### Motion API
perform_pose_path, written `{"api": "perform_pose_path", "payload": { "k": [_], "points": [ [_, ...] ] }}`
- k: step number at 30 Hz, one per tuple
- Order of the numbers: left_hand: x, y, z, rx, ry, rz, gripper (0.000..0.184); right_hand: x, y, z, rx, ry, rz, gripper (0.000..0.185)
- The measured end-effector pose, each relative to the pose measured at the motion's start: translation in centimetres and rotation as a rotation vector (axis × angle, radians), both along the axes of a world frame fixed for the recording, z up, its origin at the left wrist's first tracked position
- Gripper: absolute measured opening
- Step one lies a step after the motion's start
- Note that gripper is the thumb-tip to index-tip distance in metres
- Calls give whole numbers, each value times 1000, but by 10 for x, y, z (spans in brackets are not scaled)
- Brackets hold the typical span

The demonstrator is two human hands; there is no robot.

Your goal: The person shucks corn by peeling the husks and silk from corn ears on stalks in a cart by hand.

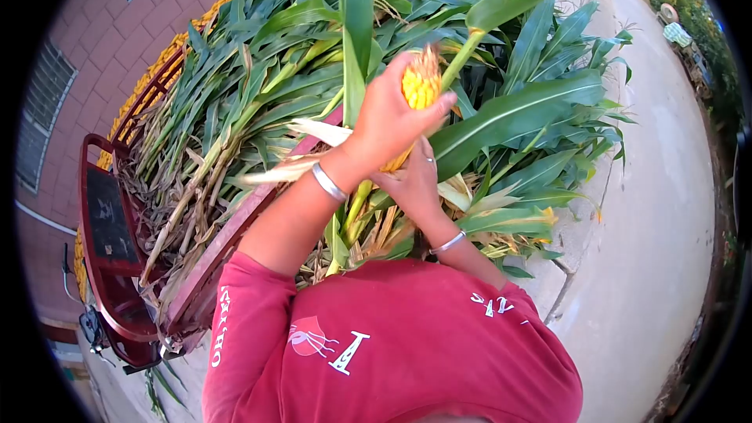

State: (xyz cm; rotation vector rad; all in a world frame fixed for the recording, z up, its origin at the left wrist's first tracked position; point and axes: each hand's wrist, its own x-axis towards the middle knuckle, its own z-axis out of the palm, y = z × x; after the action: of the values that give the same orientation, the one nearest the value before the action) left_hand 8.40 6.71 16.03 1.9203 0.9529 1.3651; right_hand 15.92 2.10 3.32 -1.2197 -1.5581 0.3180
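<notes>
A yellow corn cob [421, 88] with brown silk at its tip stands upright in front of my chest. My left hand [392, 113] is wrapped round its upper part, with the thumb across the front. Lower down, my right hand [413, 180] closes round the base of the cob, by the stalk. Pale husk leaves [323, 131] are peeled back on both sides of the cob. A green corn stalk [464, 55] with long leaves rises just to the right of the cob.
Cut corn stalks [290, 70] fill a red cart [211, 254] at the left and centre. Yellow corn cobs are stacked along the brick wall [102, 31] behind. A concrete road [658, 188] runs along the right.
</notes>
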Motion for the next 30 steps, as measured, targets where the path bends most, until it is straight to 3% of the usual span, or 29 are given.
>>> {"api": "perform_pose_path", "payload": {
  "k": [2, 3, 5, 10, 12, 14, 15, 18, 22, 30],
  "points": [
    [1, -3, -10, 112, 69, 4, 44, -4, 21, -15, 40, -129, 44, 77],
    [0, -12, -3, 17, 31, -30, 42, -5, 30, -26, -107, -47, 129, 71],
    [-1, -12, -4, 26, 33, -28, 41, -11, 41, -44, -64, 23, 124, 69],
    [0, -4, 0, 26, 86, -63, 47, -15, 23, -20, -32, 151, 112, 62],
    [1, 0, 1, -13, 141, -42, 51, -14, 14, -17, 36, 116, 5, 59],
    [5, 9, -12, -41, 22, -52, 52, -13, 14, -25, 18, 53, -50, 57],
    [9, 16, -19, 7, 14, 39, 45, -12, 17, -28, 15, 23, -81, 55],
    [12, 46, -20, -368, -122, -62, 44, -6, 21, -33, 15, 1, -123, 48],
    [21, 88, -30, -661, -35, -114, 50, 2, 19, -40, -28, -29, -164, 42],
    [47, 109, -53, -853, -7, -203, 44, 19, 0, -34, -126, 43, -160, 39]
  ]
}}
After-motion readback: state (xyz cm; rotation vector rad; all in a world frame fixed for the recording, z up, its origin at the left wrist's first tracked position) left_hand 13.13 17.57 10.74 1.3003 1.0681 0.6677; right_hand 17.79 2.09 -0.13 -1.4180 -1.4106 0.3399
